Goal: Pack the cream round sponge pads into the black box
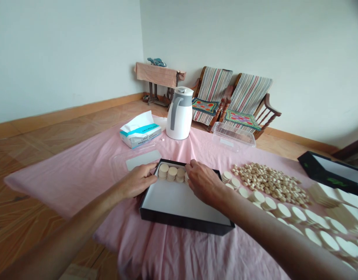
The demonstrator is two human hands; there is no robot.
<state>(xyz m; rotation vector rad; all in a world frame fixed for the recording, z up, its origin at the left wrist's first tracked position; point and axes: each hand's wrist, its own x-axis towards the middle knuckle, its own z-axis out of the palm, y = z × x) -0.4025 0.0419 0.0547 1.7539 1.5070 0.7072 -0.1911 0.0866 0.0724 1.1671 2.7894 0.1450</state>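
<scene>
A black box (179, 222) with a white inside sits on the pink cloth in front of me. Small stacks of round wooden discs (171, 172) stand in a row along its far wall. My left hand (138, 179) rests on the box's far left corner, fingers curled beside the leftmost stack. My right hand (202, 182) lies inside the box, its fingers bent against the right end of the row of stacks. Whether either hand pinches a disc is hidden.
Right of the box lie several larger wooden discs (283, 210) and a heap of small wooden beads (269, 181). A white jug (180, 113), a tissue pack (140, 130), a clear plastic tray (233, 135) and a black box lid (332, 171) stand farther off. Two striped chairs (231, 103) stand by the wall.
</scene>
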